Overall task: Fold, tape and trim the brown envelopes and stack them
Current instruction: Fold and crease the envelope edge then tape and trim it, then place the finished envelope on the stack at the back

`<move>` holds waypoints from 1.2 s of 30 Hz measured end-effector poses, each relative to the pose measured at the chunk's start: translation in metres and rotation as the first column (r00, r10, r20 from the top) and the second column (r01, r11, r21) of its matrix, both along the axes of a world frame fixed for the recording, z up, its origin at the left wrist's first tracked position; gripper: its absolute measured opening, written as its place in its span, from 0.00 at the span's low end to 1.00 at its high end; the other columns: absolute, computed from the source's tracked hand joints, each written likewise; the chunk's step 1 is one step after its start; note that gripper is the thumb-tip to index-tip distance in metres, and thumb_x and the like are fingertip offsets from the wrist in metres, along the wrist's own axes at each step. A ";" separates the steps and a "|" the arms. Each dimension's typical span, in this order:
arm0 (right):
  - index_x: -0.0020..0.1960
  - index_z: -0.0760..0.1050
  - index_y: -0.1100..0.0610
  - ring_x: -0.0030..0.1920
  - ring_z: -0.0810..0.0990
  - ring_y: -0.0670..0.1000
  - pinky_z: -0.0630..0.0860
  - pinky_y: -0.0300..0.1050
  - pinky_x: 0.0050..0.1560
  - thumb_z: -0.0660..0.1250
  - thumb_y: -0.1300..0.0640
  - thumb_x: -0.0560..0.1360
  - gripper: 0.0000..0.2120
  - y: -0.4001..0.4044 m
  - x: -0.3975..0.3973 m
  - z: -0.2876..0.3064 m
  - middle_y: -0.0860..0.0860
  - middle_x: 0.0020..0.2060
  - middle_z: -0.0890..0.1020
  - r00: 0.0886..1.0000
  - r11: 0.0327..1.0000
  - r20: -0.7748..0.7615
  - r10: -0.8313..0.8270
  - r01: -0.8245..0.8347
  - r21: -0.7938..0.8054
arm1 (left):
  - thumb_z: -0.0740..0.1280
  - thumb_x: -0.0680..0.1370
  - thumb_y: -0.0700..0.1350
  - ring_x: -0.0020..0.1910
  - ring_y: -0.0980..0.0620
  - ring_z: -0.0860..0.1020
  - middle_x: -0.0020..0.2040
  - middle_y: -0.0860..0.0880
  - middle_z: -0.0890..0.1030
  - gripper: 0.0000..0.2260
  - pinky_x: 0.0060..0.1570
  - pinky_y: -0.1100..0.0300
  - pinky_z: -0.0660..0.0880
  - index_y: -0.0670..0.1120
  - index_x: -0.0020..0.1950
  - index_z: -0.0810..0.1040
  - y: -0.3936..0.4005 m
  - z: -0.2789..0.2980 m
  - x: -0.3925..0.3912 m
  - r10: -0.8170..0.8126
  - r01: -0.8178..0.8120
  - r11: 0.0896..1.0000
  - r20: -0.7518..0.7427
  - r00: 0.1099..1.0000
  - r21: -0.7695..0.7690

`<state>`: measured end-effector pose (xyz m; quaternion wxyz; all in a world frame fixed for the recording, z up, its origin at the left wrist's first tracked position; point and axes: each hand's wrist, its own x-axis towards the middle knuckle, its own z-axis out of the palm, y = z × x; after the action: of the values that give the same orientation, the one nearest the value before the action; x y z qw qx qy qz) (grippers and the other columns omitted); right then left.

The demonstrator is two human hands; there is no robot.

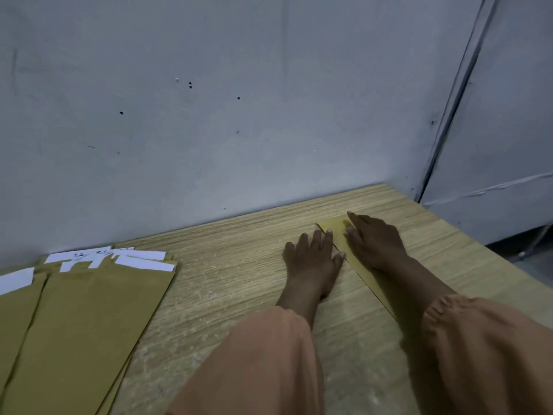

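Note:
A narrow folded brown envelope [339, 235] lies on the wooden table at the right, running from the far side toward me. My right hand [375, 242] lies flat on it with straight fingers, covering most of its width. My left hand [311, 257] rests flat on the table beside the envelope's left edge, fingertips touching that edge. Both forearms wear loose orange sleeves. The envelope's near end is hidden under my right arm.
A spread pile of brown envelopes [89, 310] with white strips [143, 262] at their far ends lies at the left. The wooden table [239, 280] meets a grey wall [209, 115] at the back. Its right edge drops off near a grey partition [508, 130].

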<state>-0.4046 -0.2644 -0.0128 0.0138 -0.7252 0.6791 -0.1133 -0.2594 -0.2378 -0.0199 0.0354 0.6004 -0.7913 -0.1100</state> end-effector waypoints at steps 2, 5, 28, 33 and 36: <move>0.71 0.67 0.57 0.68 0.68 0.55 0.62 0.49 0.65 0.46 0.49 0.80 0.25 0.011 0.001 0.004 0.54 0.68 0.72 0.996 0.993 0.089 -0.004 0.014 -0.115 | 0.46 0.83 0.56 0.76 0.49 0.49 0.78 0.49 0.49 0.25 0.70 0.47 0.50 0.50 0.78 0.47 0.005 0.003 0.001 0.001 -0.002 1.000 -0.051 0.999 -0.010; 0.58 0.79 0.61 0.55 0.79 0.58 0.71 0.52 0.56 0.52 0.53 0.77 0.21 0.031 0.008 0.009 0.58 0.55 0.82 0.990 0.963 0.140 0.022 0.017 -0.268 | 0.48 0.83 0.53 0.73 0.48 0.61 0.76 0.47 0.60 0.21 0.69 0.49 0.54 0.50 0.75 0.59 0.021 0.009 0.013 -0.059 0.046 0.995 -0.155 0.986 -0.085; 0.69 0.66 0.56 0.66 0.66 0.56 0.65 0.50 0.62 0.60 0.40 0.76 0.28 0.157 0.289 0.022 0.55 0.66 0.69 0.910 0.937 0.289 0.296 -0.336 0.096 | 0.56 0.80 0.55 0.67 0.42 0.64 0.69 0.45 0.66 0.20 0.63 0.49 0.62 0.48 0.70 0.65 0.180 0.031 0.288 0.738 -0.724 0.655 -0.021 0.674 -0.215; 0.72 0.57 0.58 0.69 0.63 0.57 0.64 0.51 0.64 0.67 0.40 0.72 0.38 0.169 0.323 0.022 0.56 0.67 0.67 0.891 0.953 0.450 0.057 -0.183 0.242 | 0.56 0.80 0.58 0.66 0.42 0.64 0.68 0.44 0.64 0.22 0.62 0.49 0.63 0.49 0.69 0.64 0.193 0.026 0.310 0.773 -0.774 0.632 -0.048 0.633 -0.042; 0.73 0.53 0.57 0.68 0.64 0.57 0.65 0.49 0.64 0.72 0.50 0.70 0.40 0.168 0.335 0.022 0.57 0.67 0.65 0.824 0.955 0.558 -0.099 -0.080 0.287 | 0.56 0.79 0.60 0.66 0.43 0.64 0.68 0.45 0.65 0.22 0.62 0.49 0.64 0.51 0.69 0.65 0.195 0.024 0.312 0.767 -0.770 0.637 -0.061 0.638 -0.037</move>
<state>-0.0699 -0.0962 0.0093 0.3231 -0.6449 0.6570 -0.2195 0.0528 -0.0425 0.0037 0.1122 0.8760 -0.4634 -0.0727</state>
